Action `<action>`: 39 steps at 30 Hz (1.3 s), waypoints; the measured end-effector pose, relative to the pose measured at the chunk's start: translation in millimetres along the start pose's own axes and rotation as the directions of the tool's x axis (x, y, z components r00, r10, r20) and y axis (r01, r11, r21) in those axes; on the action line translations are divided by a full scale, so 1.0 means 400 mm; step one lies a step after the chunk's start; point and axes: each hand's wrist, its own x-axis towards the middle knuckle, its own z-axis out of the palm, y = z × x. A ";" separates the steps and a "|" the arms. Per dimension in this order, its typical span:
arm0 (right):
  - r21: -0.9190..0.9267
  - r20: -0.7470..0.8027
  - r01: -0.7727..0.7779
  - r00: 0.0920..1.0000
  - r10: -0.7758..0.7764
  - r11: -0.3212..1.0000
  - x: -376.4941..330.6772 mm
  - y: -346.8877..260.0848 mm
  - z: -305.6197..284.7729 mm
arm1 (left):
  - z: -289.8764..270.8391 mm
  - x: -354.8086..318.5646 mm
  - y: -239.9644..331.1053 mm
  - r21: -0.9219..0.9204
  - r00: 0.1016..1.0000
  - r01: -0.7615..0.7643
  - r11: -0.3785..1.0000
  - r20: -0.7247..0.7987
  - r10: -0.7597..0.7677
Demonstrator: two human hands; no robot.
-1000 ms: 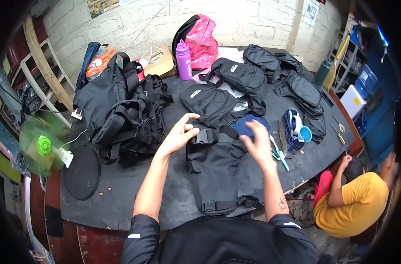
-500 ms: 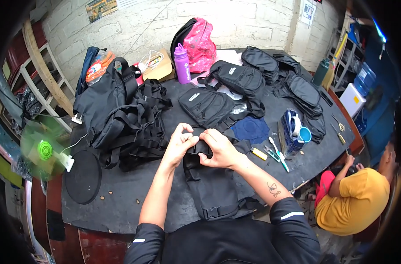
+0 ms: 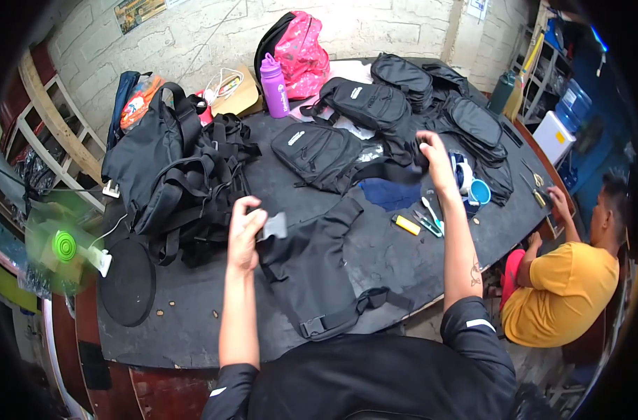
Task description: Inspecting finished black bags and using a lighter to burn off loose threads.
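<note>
A black bag (image 3: 308, 262) lies on the table in front of me, a side-release buckle (image 3: 312, 327) on the strap along its near edge. My left hand (image 3: 244, 236) is closed at the bag's far left corner, on a buckle piece (image 3: 274, 226) that looks grey and smeared by motion. Held out to the far right, my right hand (image 3: 437, 162) pinches the end of a black strap (image 3: 389, 170), which slants down toward the bag. The tip it grips is partly hidden by the fingers.
Black bags pile up at left (image 3: 158, 168) and stacked black pouches (image 3: 368, 105) lie at the back. Blue cloth (image 3: 392, 194), a yellow lighter (image 3: 406, 224) and a toothbrush (image 3: 432, 211) sit at right. A green fan (image 3: 65, 245) spins at left. A person in yellow (image 3: 567, 287) sits at right.
My hands were together over the buckle at the bag's far end; now they are wide apart, the right drawn far right with the strap. The seated person has stretched an arm toward the table edge.
</note>
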 end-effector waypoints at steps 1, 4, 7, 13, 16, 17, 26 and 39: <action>0.067 -0.010 0.026 1.000 -0.026 0.997 -0.002 -0.042 0.038 | 0.018 0.007 -0.006 -0.034 0.999 -0.014 0.999 0.028 0.015; 0.287 0.113 -0.069 0.993 0.037 0.956 -0.032 -0.171 0.124 | 0.071 0.035 -0.009 -0.067 1.000 0.027 0.997 -0.007 -0.027; 0.536 0.261 -0.078 0.962 -0.077 0.840 -0.091 -0.211 0.205 | 0.104 0.039 0.001 -0.101 0.999 0.036 0.994 0.043 -0.032; 0.115 0.549 0.192 0.806 -0.223 0.975 -0.205 -0.290 0.280 | 0.124 0.021 -0.001 -0.115 0.998 0.043 0.992 0.047 -0.038; 0.190 0.476 0.234 0.828 -0.298 0.953 -0.230 -0.284 0.306 | 0.134 0.006 -0.003 -0.191 0.999 0.043 0.981 0.019 -0.040; 0.215 0.443 0.243 0.839 -0.316 0.946 -0.231 -0.280 0.312 | 0.132 0.007 -0.005 -0.199 0.999 0.037 0.979 0.039 -0.029; 0.212 0.395 0.268 0.856 -0.333 0.940 -0.267 -0.284 0.327 | 0.159 0.005 0.003 -0.218 0.997 -0.033 0.975 0.058 0.047; 0.286 0.482 0.082 0.849 -0.217 0.955 -0.270 -0.320 0.363 | 0.160 0.009 -0.016 -0.263 0.996 -0.014 0.965 0.076 0.036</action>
